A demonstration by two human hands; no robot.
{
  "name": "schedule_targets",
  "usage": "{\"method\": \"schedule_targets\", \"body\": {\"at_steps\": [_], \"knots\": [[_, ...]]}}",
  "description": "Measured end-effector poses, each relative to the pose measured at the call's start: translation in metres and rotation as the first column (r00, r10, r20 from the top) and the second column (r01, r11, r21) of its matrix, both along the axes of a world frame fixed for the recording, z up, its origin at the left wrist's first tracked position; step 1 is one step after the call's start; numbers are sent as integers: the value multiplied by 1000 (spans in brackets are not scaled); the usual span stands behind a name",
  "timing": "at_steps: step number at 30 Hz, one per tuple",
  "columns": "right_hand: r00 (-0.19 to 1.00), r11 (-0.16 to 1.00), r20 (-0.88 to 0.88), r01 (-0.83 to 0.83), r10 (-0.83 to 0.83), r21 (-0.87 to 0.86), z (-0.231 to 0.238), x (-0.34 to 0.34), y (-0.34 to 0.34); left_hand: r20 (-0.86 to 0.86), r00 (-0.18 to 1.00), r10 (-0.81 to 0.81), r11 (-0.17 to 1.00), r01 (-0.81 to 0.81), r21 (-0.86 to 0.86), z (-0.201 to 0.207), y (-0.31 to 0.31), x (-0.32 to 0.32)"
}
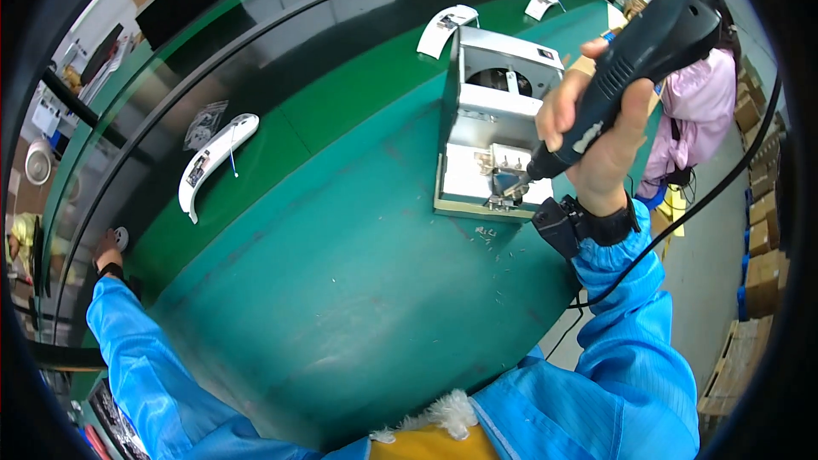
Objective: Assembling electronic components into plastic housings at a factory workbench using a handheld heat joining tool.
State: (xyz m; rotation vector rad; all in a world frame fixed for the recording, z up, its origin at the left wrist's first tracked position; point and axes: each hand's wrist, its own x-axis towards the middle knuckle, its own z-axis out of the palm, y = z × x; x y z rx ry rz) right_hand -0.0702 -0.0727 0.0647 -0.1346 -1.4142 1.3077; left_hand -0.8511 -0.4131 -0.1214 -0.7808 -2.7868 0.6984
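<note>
Your R grip (609,162) is closed round a black corded tool (635,64), fingers wrapped on its body, tip angled down-L at the small metal fixture (509,181) in the silver box (488,123). Box sits on the green tabletop (366,298), just L of that grip. Your L grip (106,250) is way out L, nr a white round piece (122,238); can't tell how far open or if it's got hold. White curved part (203,165) lies btwn L grip & box.
</note>
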Motion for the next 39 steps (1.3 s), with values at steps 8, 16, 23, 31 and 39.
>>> {"method": "schedule_targets", "body": {"at_steps": [8,16,23,31,39], "knots": [[988,998,140,64,-62,-7,0,-5,-11,-33,968,-250,943,251,216,90,58,162],[999,998,-31,-35,37,42,-6,-3,-10,153,477,-866,493,759,425,176,120,535],[1000,999,19,-25,24,37,7,-11,-18,318,299,-900,424,773,472,158,121,618],[982,962,28,-179,188,-205,7,-12,-33,476,342,-810,577,330,747,151,60,563],[969,980,210,90,-127,178,21,-13,-38,382,315,-869,473,296,830,141,52,566]]}}
